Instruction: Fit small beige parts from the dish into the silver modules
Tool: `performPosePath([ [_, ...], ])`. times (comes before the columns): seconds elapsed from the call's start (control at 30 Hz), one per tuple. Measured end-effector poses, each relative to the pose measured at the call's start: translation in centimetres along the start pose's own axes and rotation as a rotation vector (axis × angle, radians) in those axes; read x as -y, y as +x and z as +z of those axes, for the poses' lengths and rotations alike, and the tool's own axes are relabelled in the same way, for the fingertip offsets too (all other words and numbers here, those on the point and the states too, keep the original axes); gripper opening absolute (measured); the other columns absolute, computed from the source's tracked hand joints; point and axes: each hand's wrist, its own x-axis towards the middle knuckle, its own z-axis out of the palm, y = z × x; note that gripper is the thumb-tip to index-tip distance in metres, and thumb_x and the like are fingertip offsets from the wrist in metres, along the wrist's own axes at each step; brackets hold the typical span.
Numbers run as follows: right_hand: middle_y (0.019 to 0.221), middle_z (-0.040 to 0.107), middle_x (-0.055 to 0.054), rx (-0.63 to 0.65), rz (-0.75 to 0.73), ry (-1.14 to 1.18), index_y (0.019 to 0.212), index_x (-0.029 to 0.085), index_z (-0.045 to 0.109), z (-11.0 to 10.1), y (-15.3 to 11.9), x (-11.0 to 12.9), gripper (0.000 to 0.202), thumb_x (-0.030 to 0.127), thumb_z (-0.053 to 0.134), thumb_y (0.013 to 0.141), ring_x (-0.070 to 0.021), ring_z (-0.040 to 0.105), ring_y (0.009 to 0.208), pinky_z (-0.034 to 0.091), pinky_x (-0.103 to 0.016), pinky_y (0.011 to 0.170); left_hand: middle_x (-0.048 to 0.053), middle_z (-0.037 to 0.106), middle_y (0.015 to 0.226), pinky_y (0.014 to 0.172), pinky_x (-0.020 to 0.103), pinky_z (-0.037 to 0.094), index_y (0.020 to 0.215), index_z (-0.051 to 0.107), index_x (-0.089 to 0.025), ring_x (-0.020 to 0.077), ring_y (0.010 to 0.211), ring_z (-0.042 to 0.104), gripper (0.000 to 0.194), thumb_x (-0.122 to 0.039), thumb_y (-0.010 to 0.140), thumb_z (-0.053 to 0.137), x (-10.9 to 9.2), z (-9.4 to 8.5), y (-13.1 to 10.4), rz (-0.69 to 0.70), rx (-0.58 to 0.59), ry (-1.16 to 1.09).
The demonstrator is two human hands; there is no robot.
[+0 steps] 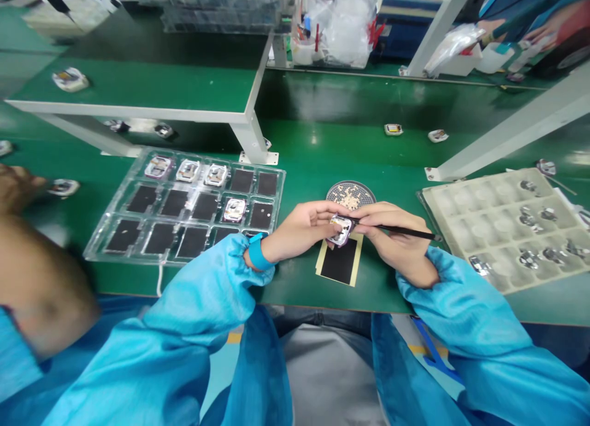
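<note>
Our left hand (308,228) is clamped on a small rounded-square device (340,230), glossy with a purplish rim; our right hand (391,229) pinches slim black tweezers (408,231) at its edge. The device sits above the smooth green bench (295,278), near a round perforated dish (364,193) of pale bits and a flat black sheet (338,263) with yellow borders.

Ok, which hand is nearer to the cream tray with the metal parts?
Right. The right hand, holding the thin black tool, is just left of the cream tray; the left hand is farther left, holding the small casing.
</note>
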Motion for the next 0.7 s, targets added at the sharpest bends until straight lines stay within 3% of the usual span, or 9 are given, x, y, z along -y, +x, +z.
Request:
performPosePath([
  [0.2, 0.094, 0.081, -0.005, -0.029, -0.003, 0.005, 0.091, 0.025, 0.077, -0.2, 0.26, 0.22, 0.017, 0.016, 0.084, 0.078, -0.0236, 0.077, 0.086, 0.064, -0.041, 0.08, 0.009, 0.075, 0.094, 0.07, 0.028, 0.06, 0.115, 0.07, -0.012, 0.0169, 0.078, 0.073, 0.038, -0.026, 0.082, 0.081, 0.25, -0.12, 0.11, 0.018, -0.021, 0.033],
  [0.7, 0.094, 0.081, -0.006, 0.046, -0.084, -0.036, 0.096, 0.026, 0.077, -0.05, 0.37, 0.15, 0.021, 0.016, 0.083, 0.079, -0.0246, 0.077, 0.088, 0.063, -0.043, 0.082, 0.007, 0.074, 0.086, 0.064, 0.026, 0.059, 0.112, 0.07, -0.01, 0.0148, 0.07, 0.07, 0.032, -0.019, 0.082, 0.075, 0.23, 0.21, 0.24, 0.018, -0.066, 0.092],
])
